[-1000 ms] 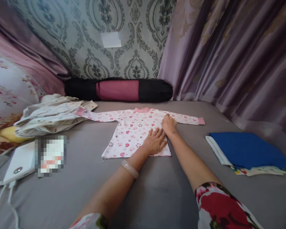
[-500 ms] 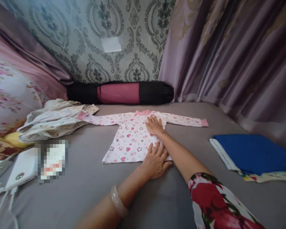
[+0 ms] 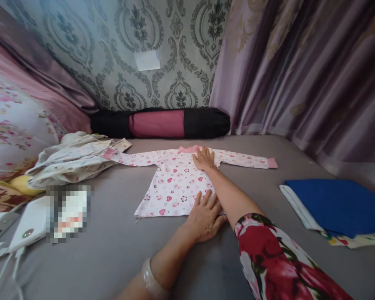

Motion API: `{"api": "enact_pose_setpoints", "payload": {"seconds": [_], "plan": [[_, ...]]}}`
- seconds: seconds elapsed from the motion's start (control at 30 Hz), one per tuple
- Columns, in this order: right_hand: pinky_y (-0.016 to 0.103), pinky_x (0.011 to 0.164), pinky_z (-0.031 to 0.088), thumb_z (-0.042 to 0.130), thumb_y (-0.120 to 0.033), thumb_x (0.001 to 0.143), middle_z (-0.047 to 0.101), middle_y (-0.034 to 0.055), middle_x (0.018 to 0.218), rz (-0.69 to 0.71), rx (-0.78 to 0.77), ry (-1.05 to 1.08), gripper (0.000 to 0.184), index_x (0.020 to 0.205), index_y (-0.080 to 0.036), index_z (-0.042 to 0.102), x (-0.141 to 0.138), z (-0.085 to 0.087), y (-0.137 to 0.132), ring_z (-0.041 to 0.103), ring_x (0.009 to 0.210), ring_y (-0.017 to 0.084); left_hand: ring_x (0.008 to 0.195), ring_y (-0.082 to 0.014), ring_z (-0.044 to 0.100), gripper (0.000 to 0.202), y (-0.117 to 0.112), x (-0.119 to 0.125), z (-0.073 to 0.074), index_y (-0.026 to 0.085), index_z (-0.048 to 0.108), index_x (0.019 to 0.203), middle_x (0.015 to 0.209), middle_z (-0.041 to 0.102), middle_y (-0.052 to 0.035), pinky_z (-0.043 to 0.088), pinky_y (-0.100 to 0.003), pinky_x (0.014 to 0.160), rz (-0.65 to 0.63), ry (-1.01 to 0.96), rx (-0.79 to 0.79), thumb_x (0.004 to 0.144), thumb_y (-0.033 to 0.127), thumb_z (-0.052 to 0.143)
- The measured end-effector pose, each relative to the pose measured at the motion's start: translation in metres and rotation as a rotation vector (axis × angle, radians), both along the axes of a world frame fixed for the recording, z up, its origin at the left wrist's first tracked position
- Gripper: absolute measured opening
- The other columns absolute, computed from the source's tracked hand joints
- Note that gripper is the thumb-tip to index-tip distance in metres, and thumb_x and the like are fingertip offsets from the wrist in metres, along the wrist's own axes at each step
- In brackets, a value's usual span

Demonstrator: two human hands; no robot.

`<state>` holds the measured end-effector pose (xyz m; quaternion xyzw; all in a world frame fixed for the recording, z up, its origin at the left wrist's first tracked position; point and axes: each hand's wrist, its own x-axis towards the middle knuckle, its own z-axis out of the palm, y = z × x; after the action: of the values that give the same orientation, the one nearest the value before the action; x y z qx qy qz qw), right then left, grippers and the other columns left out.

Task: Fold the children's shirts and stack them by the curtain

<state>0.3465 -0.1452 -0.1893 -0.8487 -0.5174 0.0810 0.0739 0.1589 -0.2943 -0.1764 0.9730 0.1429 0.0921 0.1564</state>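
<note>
on one shirt [image 3: 170,183], two hands [image 3: 203,218]

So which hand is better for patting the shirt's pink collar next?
Probably the right hand: it rests on the shirt close to the collar, while the left hand is down at the bottom hem.

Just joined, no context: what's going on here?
A person's right hand lies flat on a heart-print long-sleeved shirt near its pink collar; the left hand lies across its bottom hem. The shirt is spread on a grey sheet, sleeves out to both sides. Folded blue fabric sits to the right.
</note>
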Motion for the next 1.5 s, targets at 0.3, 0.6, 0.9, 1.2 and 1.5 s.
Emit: {"api": "enact_pose_setpoints", "payload": {"seconds": [0.3, 0.6, 0.9, 1.2, 1.5], "plan": [[0.053, 0.115, 0.002, 0.017, -0.049, 0.097, 0.008, 0.0108, 0.16, 0.238, -0.052, 0.006, 0.064, 0.152, -0.017, 0.021, -0.05, 0.01, -0.015, 0.004, 0.146, 0.026, 0.138, -0.0332, 0.034, 0.044, 0.046, -0.027, -0.001, 0.005, 0.053, 0.13, 0.143, 0.045, -0.0206, 0.026, -0.052, 0.113, 0.823, -0.064, 0.16, 0.093, 0.024, 0.037], [0.058, 0.113, 0.005, 0.013, -0.046, 0.097, 0.011, 0.0055, 0.16, 0.33, -0.012, 0.031, 0.061, 0.151, -0.021, 0.023, -0.092, 0.001, 0.01, 0.006, 0.146, 0.027, 0.143, -0.037, 0.019, 0.066, 0.06, -0.04, -0.015, 0.011, 0.035, 0.146, 0.154, 0.027, -0.0182, 0.015, -0.063, 0.112, 1.001, 0.15, 0.046, 0.094, 0.049, 0.033], [0.061, 0.111, 0.005, 0.011, -0.046, 0.097, 0.012, 0.0065, 0.16, 0.159, -0.008, -0.021, 0.06, 0.151, -0.022, 0.023, -0.082, 0.0, 0.058, 0.005, 0.145, 0.028, 0.145, -0.0379, 0.011, 0.071, 0.059, -0.039, -0.011, 0.013, 0.028, 0.15, 0.157, 0.019, -0.0151, 0.009, -0.066, 0.111, 0.999, 0.206, -0.014, 0.093, 0.055, 0.028], [0.058, 0.112, 0.003, 0.015, -0.047, 0.097, 0.011, 0.0105, 0.16, 0.209, 0.032, -0.023, 0.061, 0.15, -0.02, 0.025, -0.082, -0.002, 0.052, 0.005, 0.145, 0.027, 0.134, -0.0356, 0.035, 0.055, 0.066, -0.047, -0.009, 0.018, 0.047, 0.137, 0.145, 0.044, -0.0148, 0.028, -0.058, 0.106, 1.011, 0.052, 0.096, 0.092, 0.048, 0.037], [0.057, 0.113, -0.001, 0.018, -0.052, 0.097, 0.009, 0.0086, 0.16, 0.401, -0.005, 0.048, 0.062, 0.152, -0.023, 0.021, -0.101, 0.008, -0.055, 0.002, 0.146, 0.026, 0.124, -0.0332, 0.042, 0.042, 0.073, -0.051, -0.004, 0.017, 0.052, 0.129, 0.135, 0.05, -0.0157, 0.033, -0.052, 0.1, 1.008, 0.03, 0.102, 0.093, 0.033, 0.038]]}}
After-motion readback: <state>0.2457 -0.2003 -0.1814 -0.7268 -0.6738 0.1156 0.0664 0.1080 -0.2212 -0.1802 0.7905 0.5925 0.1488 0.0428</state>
